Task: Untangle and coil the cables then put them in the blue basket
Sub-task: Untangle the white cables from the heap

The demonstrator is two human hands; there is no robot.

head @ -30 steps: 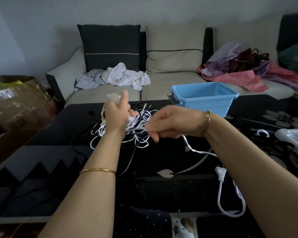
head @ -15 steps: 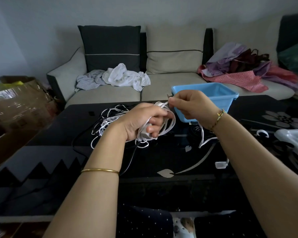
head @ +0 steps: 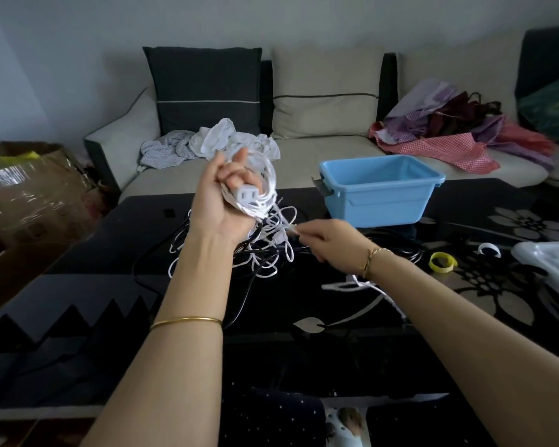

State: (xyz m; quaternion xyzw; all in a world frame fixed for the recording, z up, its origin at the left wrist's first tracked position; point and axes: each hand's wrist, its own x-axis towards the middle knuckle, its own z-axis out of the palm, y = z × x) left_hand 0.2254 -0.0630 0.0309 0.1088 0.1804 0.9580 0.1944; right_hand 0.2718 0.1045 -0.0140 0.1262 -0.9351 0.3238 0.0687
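Head view, left hand (head: 224, 204) grips cable (head: 269, 175), loops upright

At the centre of the frame the left hand (head: 221, 201) is raised with its palm toward the camera, its fingers (head: 236, 180) curled round a coil of white cable (head: 269, 175), and a white plug (head: 248, 195) lies against the palm. Lower and just right of centre, the right hand (head: 329, 243) pinches a white strand (head: 289, 228) over a tangle of white and black cables (head: 271, 256) on the dark glossy worktop (head: 110, 285). The blue basket (head: 384, 198) stands at the worktop's far edge, upper right of centre, a yellow ring (head: 442, 262) lies at the right, and a sofa (head: 329, 156) strewn with clothes fills the background.
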